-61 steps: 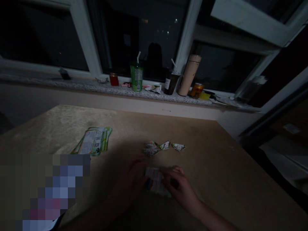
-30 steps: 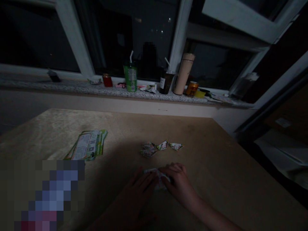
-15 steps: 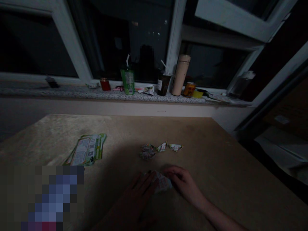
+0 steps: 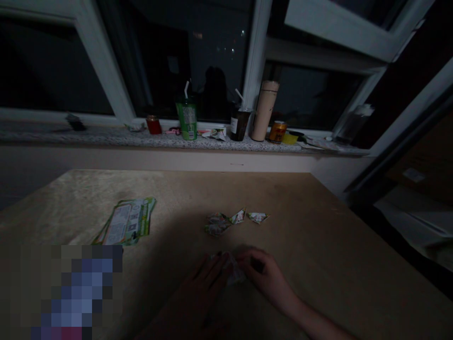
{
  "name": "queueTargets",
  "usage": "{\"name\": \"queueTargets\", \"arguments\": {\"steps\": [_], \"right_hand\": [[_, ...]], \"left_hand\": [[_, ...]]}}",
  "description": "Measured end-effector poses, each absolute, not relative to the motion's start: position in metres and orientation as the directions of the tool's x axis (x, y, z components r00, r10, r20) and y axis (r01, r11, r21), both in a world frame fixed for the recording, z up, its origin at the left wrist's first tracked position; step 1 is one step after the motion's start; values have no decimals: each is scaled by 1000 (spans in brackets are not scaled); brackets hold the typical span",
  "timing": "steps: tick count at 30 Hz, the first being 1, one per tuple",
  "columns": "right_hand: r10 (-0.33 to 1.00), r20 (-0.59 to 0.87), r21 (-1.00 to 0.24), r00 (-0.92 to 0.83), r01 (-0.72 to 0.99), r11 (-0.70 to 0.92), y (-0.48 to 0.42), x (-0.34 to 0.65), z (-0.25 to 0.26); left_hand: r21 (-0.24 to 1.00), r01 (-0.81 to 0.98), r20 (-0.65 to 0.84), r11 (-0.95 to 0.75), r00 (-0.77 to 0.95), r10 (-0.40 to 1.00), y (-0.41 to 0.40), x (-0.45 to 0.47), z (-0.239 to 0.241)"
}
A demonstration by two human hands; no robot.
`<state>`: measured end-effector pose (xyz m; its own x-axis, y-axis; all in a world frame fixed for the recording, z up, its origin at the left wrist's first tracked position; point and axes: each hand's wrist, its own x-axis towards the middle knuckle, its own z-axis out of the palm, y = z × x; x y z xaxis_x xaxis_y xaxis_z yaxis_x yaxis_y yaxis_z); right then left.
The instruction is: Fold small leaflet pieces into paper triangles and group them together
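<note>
A printed wrapper (image 4: 233, 276) lies on the table between my two hands, dim in shadow. My left hand (image 4: 203, 285) rests flat on its left part, fingers stretched out and slightly apart. From the other side, my right hand (image 4: 271, 276) pinches the right edge of the wrapper with thumb and curled fingers. Beyond the hands lie small folded triangular wrapper pieces: one (image 4: 258, 217) on the right, another (image 4: 238, 216) in the middle, and a cluster (image 4: 217, 223) on the left. Flat green-and-white wrappers (image 4: 129, 219) are stacked farther left.
Along the granite windowsill (image 4: 212, 145) stand a red jar (image 4: 153, 125), a green cup (image 4: 187, 118) with a straw, a dark drink cup (image 4: 239, 123), a pink thermos (image 4: 264, 111) and a gold can (image 4: 277, 132). A pixelated patch covers the lower left.
My right hand has moved slightly left, toward my left hand, bringing the wrapper's right edge over with it. Less of the wrapper shows. My left hand stays in place.
</note>
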<state>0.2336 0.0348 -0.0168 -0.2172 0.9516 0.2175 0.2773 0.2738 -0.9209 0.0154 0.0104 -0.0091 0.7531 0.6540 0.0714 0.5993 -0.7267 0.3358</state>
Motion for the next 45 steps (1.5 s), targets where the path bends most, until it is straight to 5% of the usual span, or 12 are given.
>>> {"name": "queueTargets", "arguments": {"steps": [7, 23, 30, 37, 45], "right_hand": [[885, 320, -891, -339, 209, 402, 33, 232, -11], [871, 287, -816, -399, 374, 440, 33, 236, -14], [723, 281, -655, -631, 424, 625, 34, 240, 5], [759, 235, -564, -607, 551, 615, 34, 237, 0], [705, 228, -346, -671, 621, 703, 30, 230, -9]], "left_hand": [[352, 620, 65, -701, 731, 680, 11, 13, -15], [366, 613, 54, -700, 737, 673, 20, 8, -6], [399, 597, 61, -696, 741, 669, 21, 2, -8], [577, 575, 71, -580, 672, 737, 28, 0, 5], [623, 567, 39, -539, 666, 745, 30, -1, 5]]}}
